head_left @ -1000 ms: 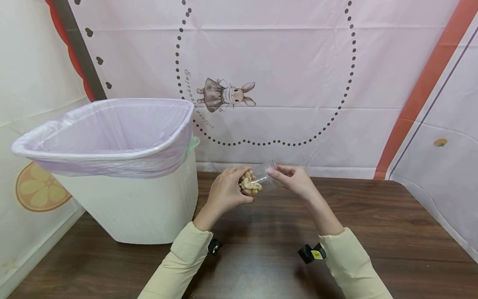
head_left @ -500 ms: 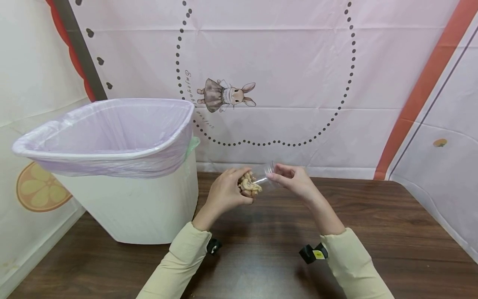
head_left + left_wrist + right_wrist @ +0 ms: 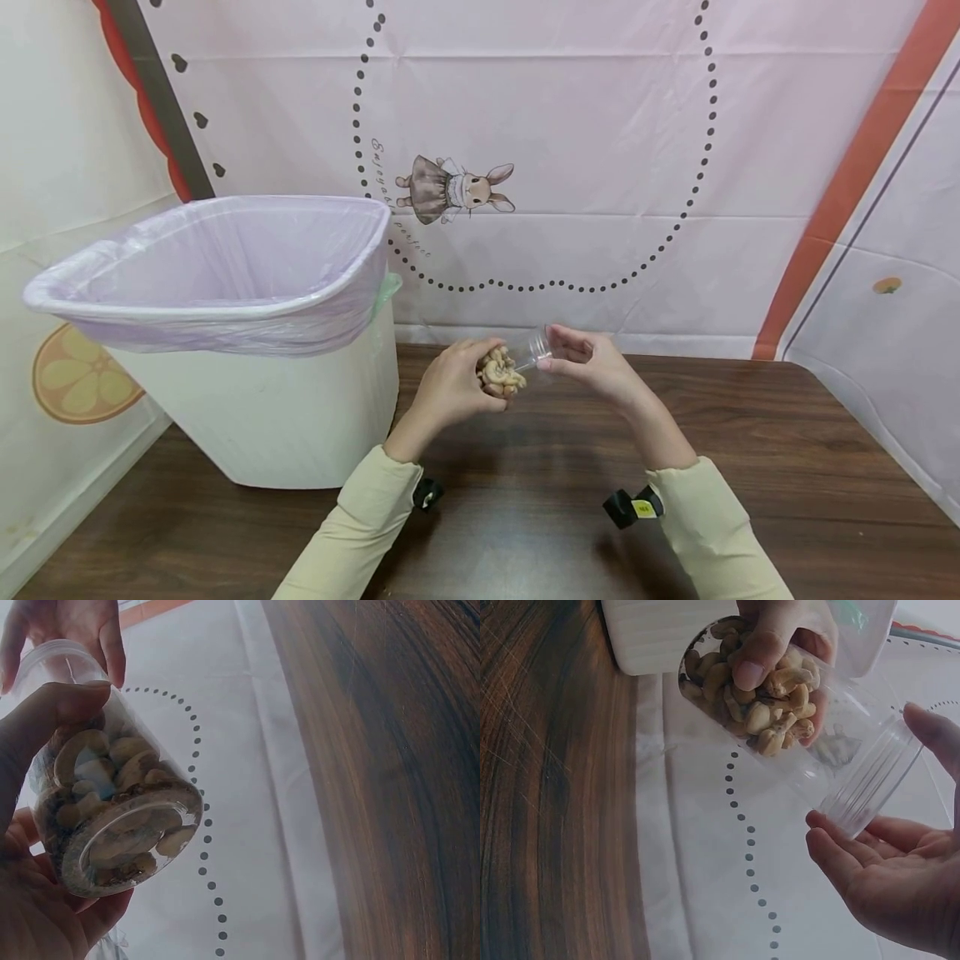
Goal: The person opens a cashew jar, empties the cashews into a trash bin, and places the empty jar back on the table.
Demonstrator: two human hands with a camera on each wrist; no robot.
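In the head view a clear plastic jar (image 3: pixel 517 358) of cashews (image 3: pixel 498 372) is held tilted above the table, between both hands. My left hand (image 3: pixel 453 385) grips it round the base end, thumb and fingers on opposite sides. At the other end my right hand (image 3: pixel 592 364) holds the ridged clear lid (image 3: pixel 874 780), thumb on one side and fingertips on the other, as the right wrist view shows. The cashews lie heaped toward the base in the right wrist view. In the left wrist view the jar's round bottom (image 3: pixel 139 840) faces the camera.
A white bin (image 3: pixel 300 417) with a pale purple liner (image 3: pixel 315 325) stands on the left of the dark wooden table (image 3: pixel 525 517). Behind the table hangs a pink cloth backdrop (image 3: pixel 585 150) with a rabbit print. Each wrist carries a black camera mount.
My right thumb has slid down along the lid and the fingers have spread a little, showing more of its ridges. The left hand and jar have barely moved.
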